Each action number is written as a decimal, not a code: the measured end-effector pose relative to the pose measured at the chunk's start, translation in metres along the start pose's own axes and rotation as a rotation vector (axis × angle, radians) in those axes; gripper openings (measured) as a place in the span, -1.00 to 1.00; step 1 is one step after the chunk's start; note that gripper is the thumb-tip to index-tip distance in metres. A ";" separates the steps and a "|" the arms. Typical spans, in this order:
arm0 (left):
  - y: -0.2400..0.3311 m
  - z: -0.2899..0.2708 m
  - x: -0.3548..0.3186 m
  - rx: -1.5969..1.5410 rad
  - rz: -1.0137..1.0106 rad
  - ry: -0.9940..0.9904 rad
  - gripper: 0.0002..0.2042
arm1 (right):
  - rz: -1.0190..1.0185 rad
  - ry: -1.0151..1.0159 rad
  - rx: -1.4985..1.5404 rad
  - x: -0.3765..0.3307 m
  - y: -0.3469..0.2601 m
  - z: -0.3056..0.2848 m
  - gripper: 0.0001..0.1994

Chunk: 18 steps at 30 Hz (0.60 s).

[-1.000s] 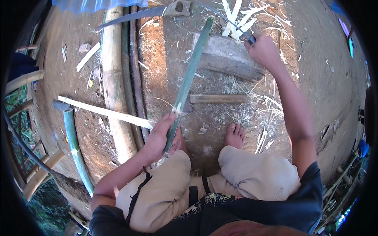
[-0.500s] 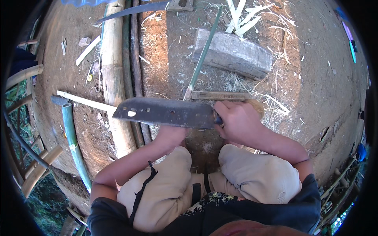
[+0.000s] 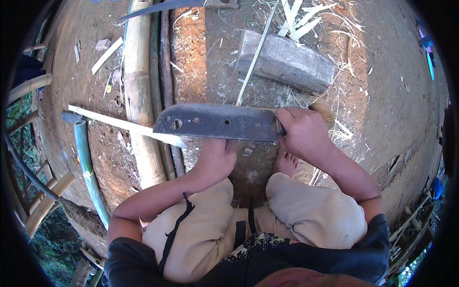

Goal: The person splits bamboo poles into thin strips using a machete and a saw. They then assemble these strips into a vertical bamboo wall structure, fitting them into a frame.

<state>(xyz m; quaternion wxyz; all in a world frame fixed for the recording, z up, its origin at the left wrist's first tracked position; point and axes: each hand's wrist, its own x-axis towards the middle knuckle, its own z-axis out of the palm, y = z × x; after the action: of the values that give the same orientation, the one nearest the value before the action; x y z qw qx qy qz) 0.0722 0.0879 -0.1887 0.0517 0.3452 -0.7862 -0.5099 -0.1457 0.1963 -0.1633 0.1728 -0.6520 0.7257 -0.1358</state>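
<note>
My right hand [image 3: 305,129] is closed round the handle of a machete [image 3: 210,122]. Its broad dark blade, with several holes, lies crosswise in front of me, tip to the left. A rounded wooden handle end [image 3: 323,115] shows beyond that hand. My left hand [image 3: 215,158] is closed just below the blade, its fingertips hidden by it. A thin bamboo strip [image 3: 258,55], pale side showing, runs from behind the blade to the upper edge, in line with my left fingers. It passes over the left end of a squared wooden block [image 3: 287,62]; whether they touch, I cannot tell.
A thick bamboo pole [image 3: 137,86] and thinner dark poles lie lengthwise to the left, with a handsaw [image 3: 167,10] across their far end. A pale split piece [image 3: 112,124] crosses the pole near a green bamboo tube [image 3: 85,158]. Shavings [image 3: 301,24] are heaped beyond the block.
The machete and both hands have moved away from me and slightly right. The strip showed its green side before and now shows its pale side. My right foot has come into sight.
</note>
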 end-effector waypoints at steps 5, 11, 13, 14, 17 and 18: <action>0.004 -0.002 0.006 0.006 0.017 -0.017 -0.76 | -0.019 0.021 -0.030 0.002 0.007 -0.002 -0.59; 0.005 -0.024 0.011 -0.923 -0.658 -0.262 -0.86 | 0.018 0.007 -0.021 0.001 0.003 -0.007 -0.62; 0.025 -0.034 0.012 -1.122 -0.634 -0.227 -0.87 | 0.079 0.006 0.011 0.000 0.006 -0.009 -0.62; 0.034 -0.037 0.014 -1.223 -0.617 -0.212 -0.88 | 0.112 0.006 0.022 -0.001 0.007 -0.011 -0.62; 0.022 -0.043 0.018 -1.395 -0.590 -0.319 -0.89 | 0.169 0.008 0.063 -0.004 0.007 -0.003 -0.61; 0.021 -0.040 0.017 -1.389 -0.635 -0.314 -0.88 | 0.154 0.012 0.069 -0.007 0.005 0.001 -0.60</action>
<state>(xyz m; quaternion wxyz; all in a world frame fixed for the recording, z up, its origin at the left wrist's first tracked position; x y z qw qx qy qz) 0.0660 0.0519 -0.1564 -0.0045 0.3660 -0.1484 -0.9187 -0.1492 0.2035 -0.1656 0.2009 -0.5871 0.7695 -0.1510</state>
